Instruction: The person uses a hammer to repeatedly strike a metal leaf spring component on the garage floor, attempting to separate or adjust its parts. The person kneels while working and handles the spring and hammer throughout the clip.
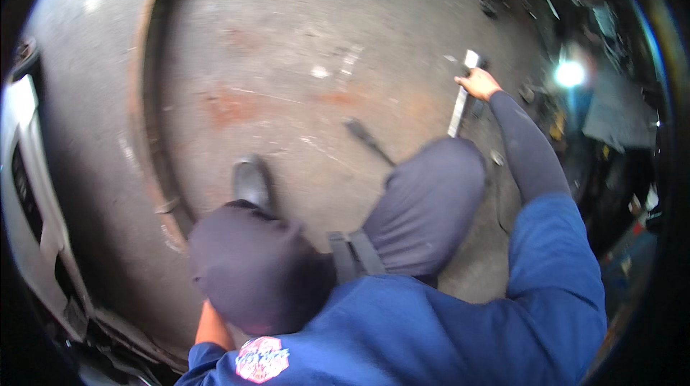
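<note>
Out to the right, near the floor, my right hand (478, 84) is closed around a long, flat, pale metal bar (458, 114). The bar runs from beyond my fingers back toward my right knee. Close beside it lies a dark object that I cannot make out. My left arm (213, 325) shows only by a short bare stretch beside my left knee, and the hand itself is hidden behind that knee. On the floor between my knees and the right hand is a dark, slender thing with a wider end (366, 139), its kind unclear.
A long brown-edged rail (147, 98) curves along the floor at left. Beyond it stands a grey vehicle bumper (32, 170). Along the right are a bright lamp (570, 73), a grey panel (622, 116) and dark clutter. A thin cable (498, 195) lies near my right knee.
</note>
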Motion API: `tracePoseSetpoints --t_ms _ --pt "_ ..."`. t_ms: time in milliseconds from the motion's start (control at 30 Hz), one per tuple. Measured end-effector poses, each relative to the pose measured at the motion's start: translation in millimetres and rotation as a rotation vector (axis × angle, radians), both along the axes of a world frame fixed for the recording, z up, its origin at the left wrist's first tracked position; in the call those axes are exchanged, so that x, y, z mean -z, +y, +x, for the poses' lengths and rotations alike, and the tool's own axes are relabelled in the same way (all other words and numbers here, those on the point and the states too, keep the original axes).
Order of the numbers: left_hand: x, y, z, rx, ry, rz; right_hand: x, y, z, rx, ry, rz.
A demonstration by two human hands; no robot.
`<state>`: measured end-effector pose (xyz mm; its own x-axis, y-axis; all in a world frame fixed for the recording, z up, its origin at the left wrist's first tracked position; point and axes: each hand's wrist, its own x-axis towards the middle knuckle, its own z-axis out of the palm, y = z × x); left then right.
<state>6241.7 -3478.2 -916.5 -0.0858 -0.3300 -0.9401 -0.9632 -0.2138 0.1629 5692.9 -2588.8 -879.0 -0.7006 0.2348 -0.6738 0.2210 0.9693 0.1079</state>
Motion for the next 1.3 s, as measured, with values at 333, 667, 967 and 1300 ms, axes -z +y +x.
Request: tracePoseSetpoints --t_ms 333,667,967,1300 --pt "-240 64 -125 0.321 -0.282 0.015 64 75 162 0.197 -0.300 -0.353" --pt "-283 370 -207 0.057 -0.182 0.116 100 126 245 0.152 -0.169 -0.590" --pt "-310 541 -332 0.155 0.342 0.096 56 105 258 0.277 -0.090 -0.491" --pt "-145 712 -453 0.349 0.666 0.713 67 111 268 0.301 0.124 -0.489"
